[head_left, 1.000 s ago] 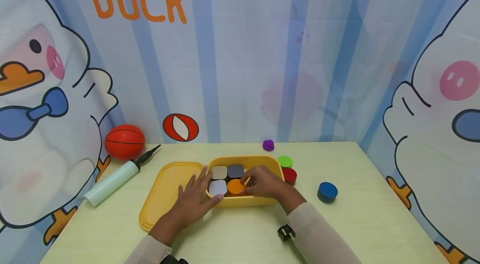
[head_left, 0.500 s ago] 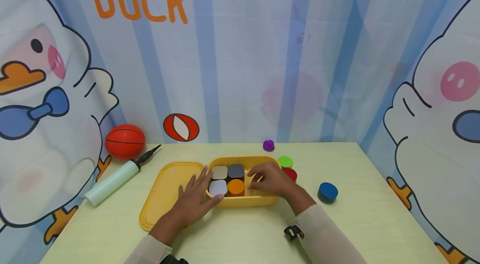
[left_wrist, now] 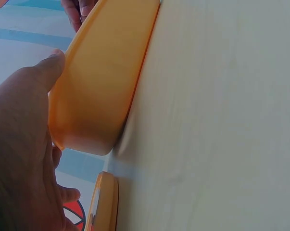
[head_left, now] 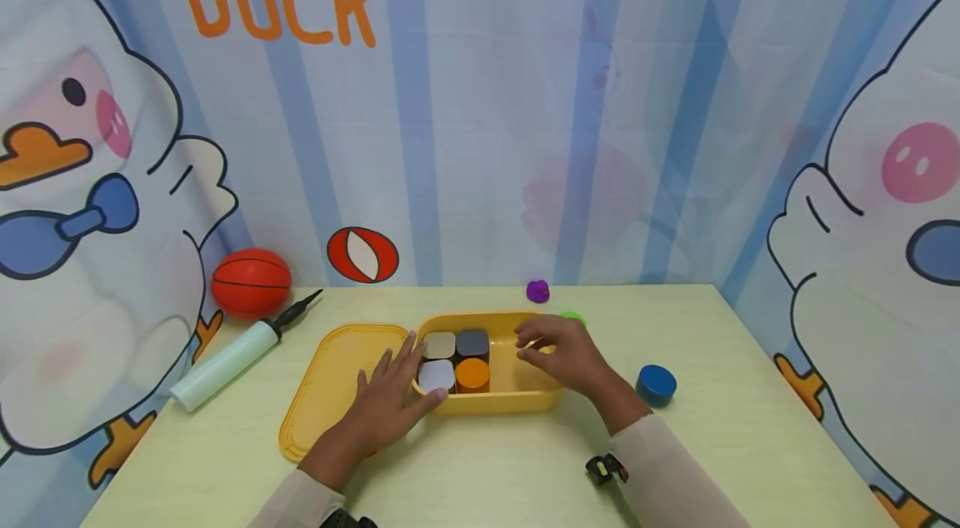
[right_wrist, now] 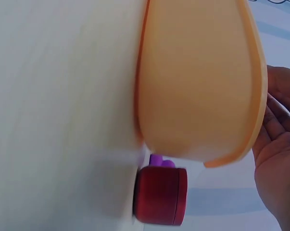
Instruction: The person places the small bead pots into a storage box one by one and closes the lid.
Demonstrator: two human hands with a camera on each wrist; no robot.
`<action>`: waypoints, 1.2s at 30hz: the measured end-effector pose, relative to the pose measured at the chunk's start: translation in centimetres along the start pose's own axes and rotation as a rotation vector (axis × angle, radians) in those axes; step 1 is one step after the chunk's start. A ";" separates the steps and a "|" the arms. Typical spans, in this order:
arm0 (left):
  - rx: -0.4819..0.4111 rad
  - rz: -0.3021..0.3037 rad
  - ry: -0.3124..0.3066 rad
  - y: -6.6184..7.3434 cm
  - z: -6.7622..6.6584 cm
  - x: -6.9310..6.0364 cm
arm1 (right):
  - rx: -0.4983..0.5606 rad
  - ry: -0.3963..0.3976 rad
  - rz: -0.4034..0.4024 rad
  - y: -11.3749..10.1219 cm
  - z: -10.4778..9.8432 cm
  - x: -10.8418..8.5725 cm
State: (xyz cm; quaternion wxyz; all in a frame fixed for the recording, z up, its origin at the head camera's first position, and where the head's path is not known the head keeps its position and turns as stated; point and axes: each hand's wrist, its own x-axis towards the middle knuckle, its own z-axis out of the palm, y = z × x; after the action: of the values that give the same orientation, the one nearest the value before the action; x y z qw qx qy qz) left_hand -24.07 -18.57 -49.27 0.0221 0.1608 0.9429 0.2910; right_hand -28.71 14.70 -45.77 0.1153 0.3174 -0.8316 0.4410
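A yellow plastic box (head_left: 495,403) stands on the table with several small lidded containers in its left half: a beige one (head_left: 439,345), a dark grey one (head_left: 472,343), a pale lilac one (head_left: 437,376) and an orange round one (head_left: 472,376). My left hand (head_left: 382,403) rests on the box's left end, fingers spread; in the left wrist view the thumb (left_wrist: 53,65) touches the rim. Over the box's right end hovers my right hand (head_left: 562,351), fingers loosely bent, nothing between them. A red round container (right_wrist: 159,195) stands beyond the box, hidden behind my right hand in the head view.
The yellow lid (head_left: 322,395) lies left of the box. A blue round container (head_left: 656,386) is to the right, a green one (head_left: 573,317) and a small purple object (head_left: 537,291) behind. A pale green pump (head_left: 225,366) and red ball (head_left: 251,283) lie far left.
My right hand has let go of the orange container and moved right, to the box's right end. It now covers the red container. My left hand has stayed in place.
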 end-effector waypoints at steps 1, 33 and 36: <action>-0.001 -0.001 0.000 0.0 0.0 0.0 | 0.005 0.018 -0.003 0.1 -0.1 -0.1; 0.006 0.002 0.003 -0.4 0.2 0.3 | -0.113 0.246 0.057 2.8 -5.7 -4.7; 0.011 0.002 0.004 -0.6 0.3 0.4 | -0.140 0.247 0.058 3.2 -6.2 -5.4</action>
State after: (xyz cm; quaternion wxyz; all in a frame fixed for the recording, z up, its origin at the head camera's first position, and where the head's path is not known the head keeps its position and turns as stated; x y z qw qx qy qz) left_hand -24.60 -18.71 -49.81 0.0192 0.1615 0.9443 0.2860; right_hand -27.10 23.32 -46.81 0.2261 0.2278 -0.8485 0.4208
